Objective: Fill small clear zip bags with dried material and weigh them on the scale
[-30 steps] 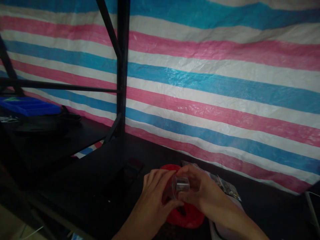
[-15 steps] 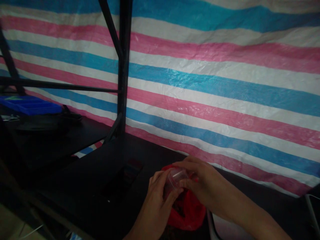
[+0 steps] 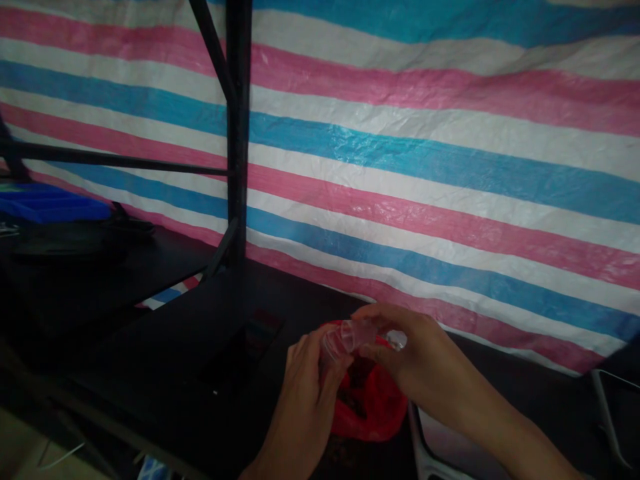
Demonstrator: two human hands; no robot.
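Note:
Just above an open red plastic bag (image 3: 385,407), my left hand (image 3: 305,393) is closed around a clear plastic cup (image 3: 334,345). My right hand (image 3: 417,343) grips a second clear piece, which looks like a small plastic cup (image 3: 357,333), between thumb and fingers. The two clear pieces meet end to end at the left one's mouth; whether one sits inside the other I cannot tell. Dark bits (image 3: 356,390) show inside the bag, too dim to name. A small clear shiny part (image 3: 397,340) shows by my right thumb.
The black tabletop (image 3: 175,373) carries a dark glossy flat object (image 3: 240,353) on the left and a pale-framed device (image 3: 450,443) under my right forearm. A blue tray (image 3: 55,203) rests on the far-left surface. A black metal post (image 3: 237,133) stands before the striped sheet (image 3: 425,173).
My right hand has drawn its clear piece a little out to the right from the left one, so both now show separately. The view has shifted slightly.

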